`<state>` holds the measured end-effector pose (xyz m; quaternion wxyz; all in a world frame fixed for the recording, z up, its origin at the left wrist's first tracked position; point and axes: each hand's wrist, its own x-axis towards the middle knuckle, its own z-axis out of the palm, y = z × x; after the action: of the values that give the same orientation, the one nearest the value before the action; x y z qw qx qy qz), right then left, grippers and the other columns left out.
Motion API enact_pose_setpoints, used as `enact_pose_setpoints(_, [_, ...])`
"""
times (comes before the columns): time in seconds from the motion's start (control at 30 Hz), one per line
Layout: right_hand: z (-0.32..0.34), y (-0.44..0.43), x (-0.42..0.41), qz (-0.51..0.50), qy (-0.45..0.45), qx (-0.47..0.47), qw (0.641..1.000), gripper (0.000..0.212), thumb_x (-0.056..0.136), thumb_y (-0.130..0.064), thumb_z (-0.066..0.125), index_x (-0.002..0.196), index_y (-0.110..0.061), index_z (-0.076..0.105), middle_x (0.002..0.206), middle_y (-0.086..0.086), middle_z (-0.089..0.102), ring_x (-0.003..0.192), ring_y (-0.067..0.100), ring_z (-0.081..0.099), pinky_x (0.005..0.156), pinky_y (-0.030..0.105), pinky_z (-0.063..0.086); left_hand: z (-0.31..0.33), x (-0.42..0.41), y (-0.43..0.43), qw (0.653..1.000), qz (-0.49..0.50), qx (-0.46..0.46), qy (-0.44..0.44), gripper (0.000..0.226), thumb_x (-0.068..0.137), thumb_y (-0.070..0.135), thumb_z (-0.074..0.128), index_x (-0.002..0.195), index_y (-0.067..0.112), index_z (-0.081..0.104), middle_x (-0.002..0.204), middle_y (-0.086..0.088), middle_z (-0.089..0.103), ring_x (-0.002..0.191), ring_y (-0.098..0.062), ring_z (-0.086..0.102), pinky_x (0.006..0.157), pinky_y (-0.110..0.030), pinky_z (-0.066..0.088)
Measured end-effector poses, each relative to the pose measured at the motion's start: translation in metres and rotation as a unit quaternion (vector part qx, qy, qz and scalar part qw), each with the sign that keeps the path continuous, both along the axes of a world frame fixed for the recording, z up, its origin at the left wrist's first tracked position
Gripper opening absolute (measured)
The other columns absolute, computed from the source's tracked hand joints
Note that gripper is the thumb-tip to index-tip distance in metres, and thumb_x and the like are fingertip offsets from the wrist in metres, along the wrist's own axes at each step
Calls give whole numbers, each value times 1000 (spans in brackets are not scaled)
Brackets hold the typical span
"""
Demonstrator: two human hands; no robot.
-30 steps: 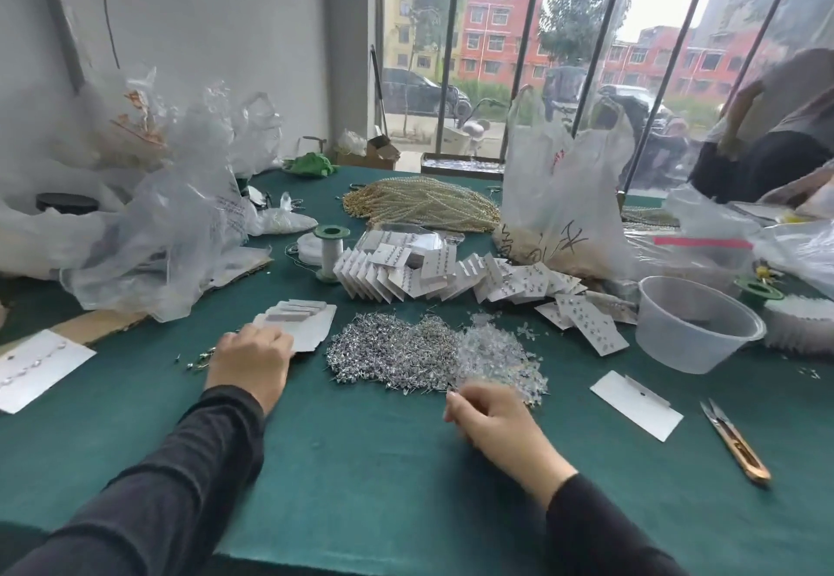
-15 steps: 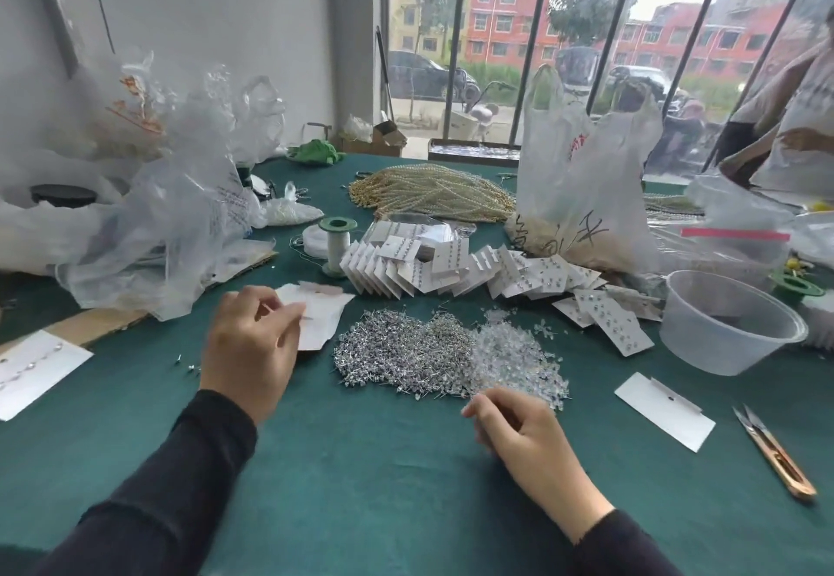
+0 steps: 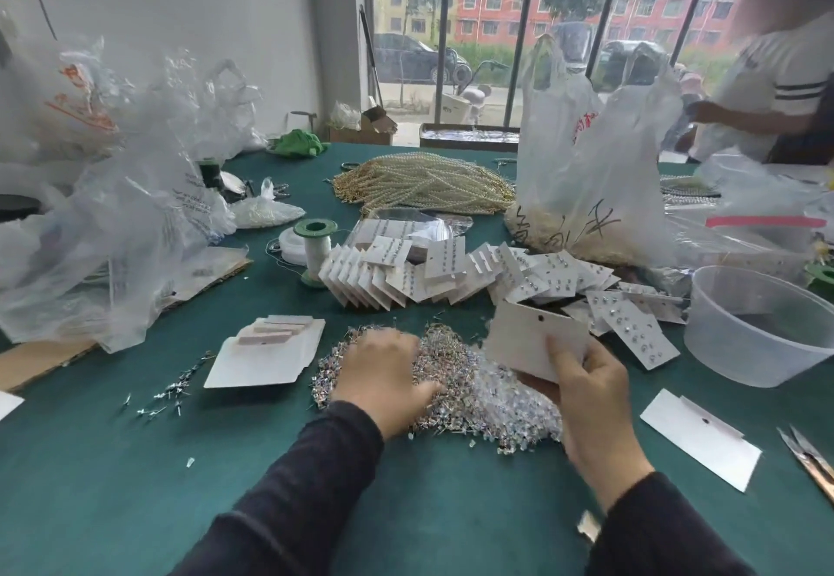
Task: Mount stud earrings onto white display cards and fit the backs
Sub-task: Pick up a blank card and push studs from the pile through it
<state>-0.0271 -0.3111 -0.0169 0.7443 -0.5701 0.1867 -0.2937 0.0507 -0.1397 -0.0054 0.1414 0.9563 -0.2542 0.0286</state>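
With right hand (image 3: 591,399), pinching one blank display card (image 3: 532,341) upright just above the clear backs (image 3: 505,404); with left hand (image 3: 383,377), reaching into the stud pile (image 3: 442,350), blurred, so grip impossible to tell, perhaps picking; needing next one stud pushed through the card; counting two loose piles, one spare card (image 3: 699,440) lying right, one stack (image 3: 261,363) left.

left grip (image 3: 383,377) has moved from card stack (image 3: 271,350) to over stud pile (image 3: 451,363); right grip (image 3: 591,395) now holds a white card (image 3: 528,341).

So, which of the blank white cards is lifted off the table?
The display card gripped by the right hand; the loose card at right and the stack at left lie flat.
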Motion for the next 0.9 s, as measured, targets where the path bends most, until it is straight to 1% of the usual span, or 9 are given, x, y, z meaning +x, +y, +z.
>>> enact_pose_setpoints(0.07, [-6, -6, 3, -25, 7, -15, 1000, 9, 90, -19, 57, 95, -13, 63, 85, 0, 65, 69, 9, 65, 53, 23, 53, -13, 4, -4, 1000, -13, 1, 18, 43, 80, 56, 53, 109, 24, 59, 114, 4, 54, 109, -14, 44, 97, -31, 36])
enact_pose_setpoints(0.2, [-10, -8, 8, -22, 5, -48, 999, 7, 89, -16, 58, 89, -16, 65, 78, -5, 70, 71, 9, 67, 55, 24, 54, -20, 12, -4, 989, -12, -148, -11, 15, 77, 38, 67, 77, 24, 69, 95, 9, 50, 98, -10, 42, 90, -24, 31])
enact_pose_setpoints(0.3, [-8, -7, 9, -15, -1, -43, 999, 7, 89, -15, 57, 88, -16, 64, 76, -9, 71, 71, 8, 67, 54, 24, 55, -16, 15, -4, 973, -18, -230, -5, 10, 73, 29, 74, 70, 20, 70, 88, 7, 55, 89, -8, 45, 80, -19, 28])
enact_pose_setpoints(0.43, [-7, -6, 9, -10, -1, -20, 1000, 9, 89, -13, 56, 88, -15, 64, 76, -7, 71, 70, 8, 67, 54, 25, 54, -9, 13, -2, 955, -24, -293, 37, 17, 68, 29, 77, 60, 29, 62, 76, 11, 62, 69, 1, 49, 63, -12, 33])
enact_pose_setpoints(0.47, [-6, -5, 8, -6, -2, -21, 1000, 9, 89, -13, 56, 89, -15, 64, 76, -7, 72, 70, 8, 68, 54, 24, 54, -8, 12, -2, 949, -19, -309, 52, 18, 67, 28, 78, 59, 29, 62, 73, 11, 62, 65, 0, 49, 59, -11, 35])
enact_pose_setpoints(0.53, [-5, -3, 7, -1, -1, -23, 1000, 9, 89, -12, 56, 89, -14, 64, 77, -6, 72, 71, 9, 68, 55, 25, 54, -7, 12, -1, 935, 3, -344, 82, 17, 64, 25, 81, 58, 26, 65, 63, 7, 62, 57, -7, 49, 55, -18, 40])
enact_pose_setpoints(0.63, [-4, 0, 6, 8, 0, -16, 1000, 8, 89, -12, 57, 88, -14, 65, 80, -2, 71, 73, 11, 68, 55, 26, 54, -5, 10, -2, 921, 15, -370, 119, 16, 64, 24, 81, 59, 21, 66, 53, 5, 61, 47, -5, 50, 48, -17, 42])
enact_pose_setpoints(0.8, [-3, 6, 3, 15, -1, -35, 999, 9, 89, -12, 57, 88, -13, 66, 81, -1, 71, 72, 11, 67, 53, 24, 53, -2, 3, -6, 896, -12, -402, 189, 11, 67, 18, 79, 63, 19, 69, 58, 0, 69, 51, -8, 61, 53, -22, 51])
enact_pose_setpoints(0.9, [-3, 8, 1, 21, 1, -56, 998, 9, 89, -13, 57, 90, -13, 66, 81, 1, 72, 74, 13, 68, 54, 26, 53, 0, -2, -5, 850, -39, -444, 280, 10, 60, 15, 81, 66, 18, 74, 65, -2, 73, 57, -11, 66, 54, -19, 53])
